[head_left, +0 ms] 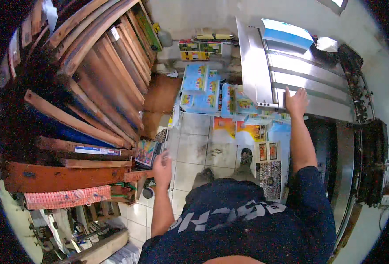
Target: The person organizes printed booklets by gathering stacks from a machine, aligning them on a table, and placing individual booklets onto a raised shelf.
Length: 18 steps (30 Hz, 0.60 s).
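Head view: I'm holding my right hand [296,103] released at the panel [315,81], best spread flat, but can't tell what my left hand [162,167] is grasping.

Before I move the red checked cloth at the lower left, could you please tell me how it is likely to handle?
The red checked cloth is probably floppy, since it looks like fabric with slightly wavy edges. That same fabric look suggests it is light for its size and unlikely to break.

We note glare across the metal slats [309,80], deep shadow among the wooden frames [108,72], motion blur at the left hand [162,169], and fisheye bending toward grainy black corners.
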### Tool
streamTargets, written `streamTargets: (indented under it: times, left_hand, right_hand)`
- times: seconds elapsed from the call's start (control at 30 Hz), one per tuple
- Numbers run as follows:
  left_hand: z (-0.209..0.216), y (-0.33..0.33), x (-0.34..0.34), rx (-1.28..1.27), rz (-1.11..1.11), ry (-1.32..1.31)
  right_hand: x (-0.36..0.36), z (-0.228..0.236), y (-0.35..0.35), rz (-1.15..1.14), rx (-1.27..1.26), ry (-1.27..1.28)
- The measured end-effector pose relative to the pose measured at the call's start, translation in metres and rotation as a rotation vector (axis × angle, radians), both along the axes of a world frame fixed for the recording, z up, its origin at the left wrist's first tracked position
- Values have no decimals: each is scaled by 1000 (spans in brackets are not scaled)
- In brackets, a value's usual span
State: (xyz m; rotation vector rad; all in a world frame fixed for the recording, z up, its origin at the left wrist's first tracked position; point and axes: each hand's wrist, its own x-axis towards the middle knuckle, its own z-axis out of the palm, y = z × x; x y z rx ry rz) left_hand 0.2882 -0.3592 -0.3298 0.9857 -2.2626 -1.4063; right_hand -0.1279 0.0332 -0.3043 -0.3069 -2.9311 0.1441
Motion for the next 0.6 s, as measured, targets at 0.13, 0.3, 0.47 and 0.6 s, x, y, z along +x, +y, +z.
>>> streamTargets:
  times: [0.13,0.3,0.47,0.6]
  left_hand:
    - [16,-28,48,39,131,-86]
    - [-45,-57,85,60,49,-85]
    - [-38,-31,56,197,-116,-175]
    - [16,-18,33,250,-258,1]
  right_hand:
    - [35,0,-3,-70,31,-117]
    - [70,-3,-13,25,-50,-102]
    - [80,-18,4,78,-82,-93]
    - [92,-23,3,244,-69,-51]
